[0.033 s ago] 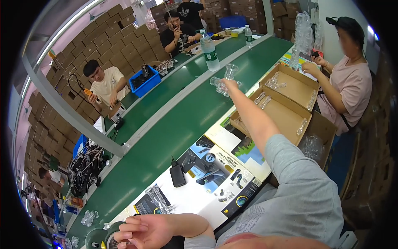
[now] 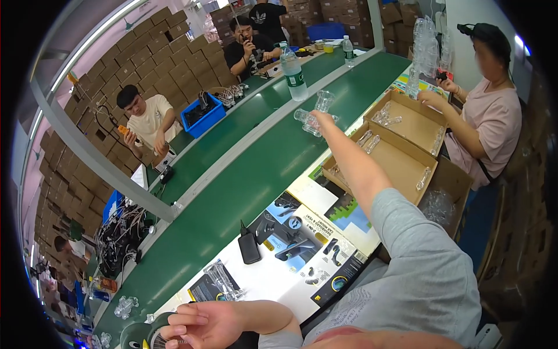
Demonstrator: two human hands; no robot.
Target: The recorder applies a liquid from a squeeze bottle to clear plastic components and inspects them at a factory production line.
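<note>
Here the right grip [image 2: 323,118] holds clear pieces [image 2: 303,116]; the left grip [image 2: 203,326] curls loosely.

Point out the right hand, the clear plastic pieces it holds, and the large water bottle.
Right hand [image 2: 323,119]: head view, back of the hand.
Clear plastic pieces [image 2: 325,102]: head view, the flared upper piece.
Large water bottle [image 2: 294,78]: head view, its green label.

"How did the clear pieces [image 2: 326,102] look?"
"They looked like glossy, see-through plastic."
"And the green surface [image 2: 232,174]?"
"That was smooth, with a faint sheen."
"The open trays [image 2: 398,164]?"
"Those were matt brown cardboard; the grey sleeve [image 2: 410,224] was matt cloth, the blue bin [image 2: 209,121] smooth plastic."
</note>
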